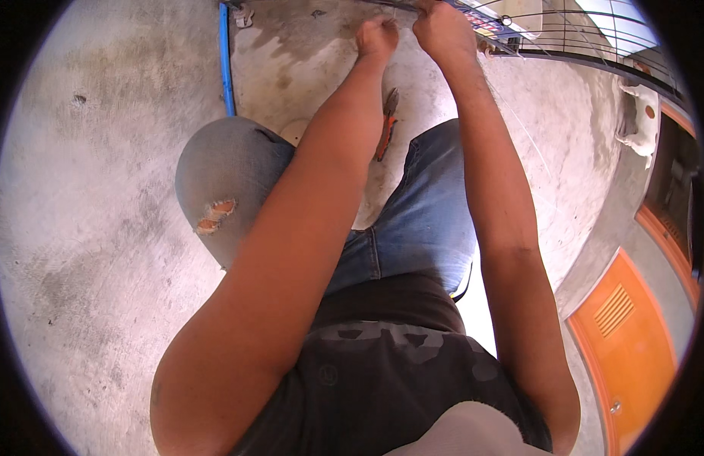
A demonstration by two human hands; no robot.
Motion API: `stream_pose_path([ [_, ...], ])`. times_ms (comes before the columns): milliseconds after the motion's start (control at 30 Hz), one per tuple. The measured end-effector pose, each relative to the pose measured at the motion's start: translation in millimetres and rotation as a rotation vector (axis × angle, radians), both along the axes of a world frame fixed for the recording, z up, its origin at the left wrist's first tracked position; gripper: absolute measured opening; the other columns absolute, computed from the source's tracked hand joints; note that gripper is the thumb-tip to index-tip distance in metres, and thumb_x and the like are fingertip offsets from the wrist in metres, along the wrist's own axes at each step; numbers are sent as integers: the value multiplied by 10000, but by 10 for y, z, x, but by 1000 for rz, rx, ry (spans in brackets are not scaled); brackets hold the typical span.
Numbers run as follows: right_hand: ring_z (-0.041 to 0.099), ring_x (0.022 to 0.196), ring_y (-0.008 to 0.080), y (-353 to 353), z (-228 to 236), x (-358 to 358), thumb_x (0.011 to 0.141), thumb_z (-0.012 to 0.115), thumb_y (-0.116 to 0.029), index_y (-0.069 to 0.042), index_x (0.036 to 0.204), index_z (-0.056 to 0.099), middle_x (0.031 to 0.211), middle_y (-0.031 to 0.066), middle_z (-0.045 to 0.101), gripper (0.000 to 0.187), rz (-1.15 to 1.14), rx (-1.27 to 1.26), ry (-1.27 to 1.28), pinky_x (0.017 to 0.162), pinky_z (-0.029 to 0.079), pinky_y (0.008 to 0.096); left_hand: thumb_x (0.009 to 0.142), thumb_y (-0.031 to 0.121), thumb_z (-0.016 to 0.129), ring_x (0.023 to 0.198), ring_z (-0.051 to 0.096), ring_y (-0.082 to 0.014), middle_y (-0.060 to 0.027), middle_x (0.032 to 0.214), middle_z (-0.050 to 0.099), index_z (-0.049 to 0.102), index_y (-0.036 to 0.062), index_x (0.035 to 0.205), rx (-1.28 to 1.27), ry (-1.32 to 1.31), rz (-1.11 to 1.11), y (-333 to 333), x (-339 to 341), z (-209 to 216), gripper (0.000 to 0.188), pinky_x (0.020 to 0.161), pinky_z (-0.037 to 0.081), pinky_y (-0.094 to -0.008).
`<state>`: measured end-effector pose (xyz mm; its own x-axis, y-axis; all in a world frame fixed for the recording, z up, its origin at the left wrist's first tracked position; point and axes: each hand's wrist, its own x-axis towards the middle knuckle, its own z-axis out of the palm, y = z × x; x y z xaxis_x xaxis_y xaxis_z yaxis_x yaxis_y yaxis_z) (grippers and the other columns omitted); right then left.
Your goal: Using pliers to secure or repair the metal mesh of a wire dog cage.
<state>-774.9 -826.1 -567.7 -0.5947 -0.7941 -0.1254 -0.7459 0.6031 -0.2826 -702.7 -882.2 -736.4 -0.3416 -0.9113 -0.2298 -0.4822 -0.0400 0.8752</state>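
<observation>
Both my arms reach forward to the far top of the view. My left hand (377,36) is closed in a fist just below a thin metal wire frame (565,38). My right hand (442,26) is closed on the lower bar of that frame, right beside the left hand. What the left fist pinches is too small to tell. Orange-handled pliers (385,129) lie on the concrete floor between my knees, below the hands and apart from them.
I crouch on a stained concrete floor (101,228) in torn blue jeans. A blue rod (226,61) lies at top left. A white dog (641,125) stands at right near an orange door (618,334).
</observation>
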Motion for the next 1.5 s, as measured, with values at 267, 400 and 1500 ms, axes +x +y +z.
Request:
stream_pose_path([
  [267,654,812,396,66,-10,79,830,545,-198,-91,981,694,845,211,672,237,74,-108,13,731,525,469,794,161,648,730,687,-199,-117,822,713,691,2,908,386,226,-95,-221,38,316,200,739,536,-315],
  [400,649,877,396,292,-191,-118,822,540,-200,-130,1041,696,895,219,672,278,67,-87,17,787,519,468,847,177,653,741,640,-186,-66,836,680,667,11,910,762,328,-99,-124,-1,506,177,684,539,-322],
  [1500,626,1029,302,506,-787,194,835,538,-192,-189,1140,653,1058,108,675,326,-139,42,-317,861,509,412,922,260,569,637,550,-150,25,687,563,624,163,857,1061,332,-139,-490,-69,147,129,707,489,-371],
])
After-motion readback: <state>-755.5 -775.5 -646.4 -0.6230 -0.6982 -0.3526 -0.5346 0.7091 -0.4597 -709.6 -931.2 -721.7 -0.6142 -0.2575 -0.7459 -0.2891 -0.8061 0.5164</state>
